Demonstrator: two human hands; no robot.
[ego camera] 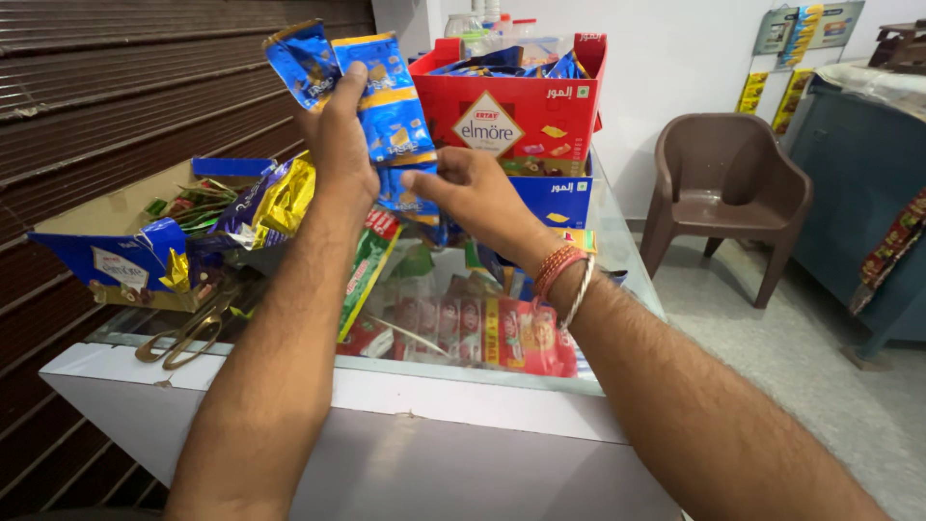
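Observation:
My left hand [340,145] is raised above the glass counter [289,371] and grips the top of a strip of joined blue snack packets [391,106] that hangs downward. My right hand [477,198] pinches the lower end of the same strip, near its bottom packet. Both hands are held in front of a red cardboard display box [521,111] that has more blue packets in it. A red thread and a metal bangle sit on my right wrist.
A blue box [555,198] lies under the red one. An open blue carton [121,256] with gold and purple packets stands at the left, scissors [183,333] in front of it. Packets show under the glass. A brown plastic chair [723,188] stands at the right.

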